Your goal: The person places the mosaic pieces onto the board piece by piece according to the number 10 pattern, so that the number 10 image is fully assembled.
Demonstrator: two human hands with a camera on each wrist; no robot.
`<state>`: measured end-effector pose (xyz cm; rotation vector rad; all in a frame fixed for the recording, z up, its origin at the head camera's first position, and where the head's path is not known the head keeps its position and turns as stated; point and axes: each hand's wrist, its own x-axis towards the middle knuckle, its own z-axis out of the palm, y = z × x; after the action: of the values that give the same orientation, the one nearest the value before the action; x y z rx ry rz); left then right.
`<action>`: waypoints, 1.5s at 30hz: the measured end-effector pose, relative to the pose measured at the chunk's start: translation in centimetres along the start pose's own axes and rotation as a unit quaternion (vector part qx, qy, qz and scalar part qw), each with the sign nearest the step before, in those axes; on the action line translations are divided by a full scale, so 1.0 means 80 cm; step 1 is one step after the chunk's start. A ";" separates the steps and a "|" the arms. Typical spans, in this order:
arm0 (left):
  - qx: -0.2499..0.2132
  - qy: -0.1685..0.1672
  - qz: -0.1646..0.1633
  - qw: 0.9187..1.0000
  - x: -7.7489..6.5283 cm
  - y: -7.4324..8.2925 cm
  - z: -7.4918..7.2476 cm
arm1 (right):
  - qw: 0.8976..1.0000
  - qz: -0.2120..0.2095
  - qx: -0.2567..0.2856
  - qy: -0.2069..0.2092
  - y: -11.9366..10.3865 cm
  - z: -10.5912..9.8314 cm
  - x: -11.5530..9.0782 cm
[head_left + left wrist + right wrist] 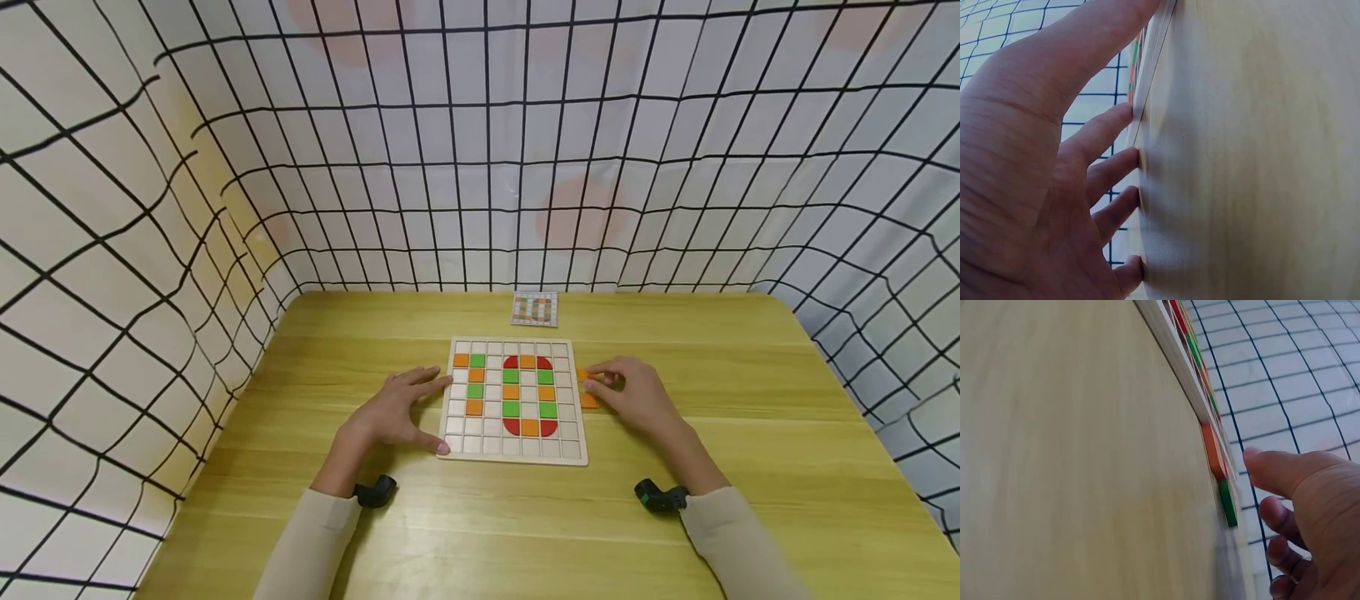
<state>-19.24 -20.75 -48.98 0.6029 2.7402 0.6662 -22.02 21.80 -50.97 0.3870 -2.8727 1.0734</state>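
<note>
A square wooden grid board (491,447) lies flat on the table. Its left cells hold orange tiles (475,407) and green tiles (477,360). Right of these, green, orange and rounded red tiles (512,427) make a ring. At the board's left edge, my left hand (393,410) is spread, the thumb on the lower corner and the index fingertip higher up. My right hand (637,396) bends thumb and index finger over loose orange tiles (590,401) beside the right edge; whether it pinches one is hidden. In the right wrist view, a green tile (1228,503) stands beyond an orange tile (1212,450).
A small card (535,309) printed with a coloured grid lies behind the board. White panels with a black wire grid (487,167) enclose the yellowish wooden table (480,533) at the back and sides. Dark wrist devices (377,492) sit at both cuffs.
</note>
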 end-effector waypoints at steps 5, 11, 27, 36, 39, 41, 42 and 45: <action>0.002 -0.001 -0.001 1.000 0.000 0.000 0.000 | 1.000 -0.001 -0.017 -0.007 0.020 -0.010 -0.008; 0.003 -0.001 0.002 1.000 0.000 -0.001 0.001 | 1.000 0.004 -0.002 -0.022 0.038 -0.022 -0.018; 0.005 0.007 0.008 1.000 -0.001 -0.002 0.000 | 0.996 -0.045 -0.016 -0.075 0.055 -0.033 -0.021; 0.001 0.006 0.006 1.000 0.000 -0.001 0.000 | 0.997 -0.028 0.009 -0.072 0.051 -0.035 -0.024; 0.002 0.006 0.006 1.000 0.000 -0.001 0.001 | 0.997 -0.017 0.022 -0.071 0.051 -0.034 -0.024; 0.001 0.006 0.007 1.000 0.000 -0.002 0.001 | 0.997 -0.012 0.029 -0.070 0.050 -0.034 -0.024; 0.001 0.006 0.007 1.000 0.000 -0.002 0.001 | 0.997 -0.008 0.032 -0.068 0.049 -0.034 -0.024; 0.002 0.007 0.008 1.000 0.000 -0.001 0.001 | 0.997 -0.002 0.036 -0.067 0.043 -0.033 -0.024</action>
<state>-19.22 -20.81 -49.09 0.6254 2.7522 0.6708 -21.10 26.47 -51.44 0.4863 -2.9534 1.1975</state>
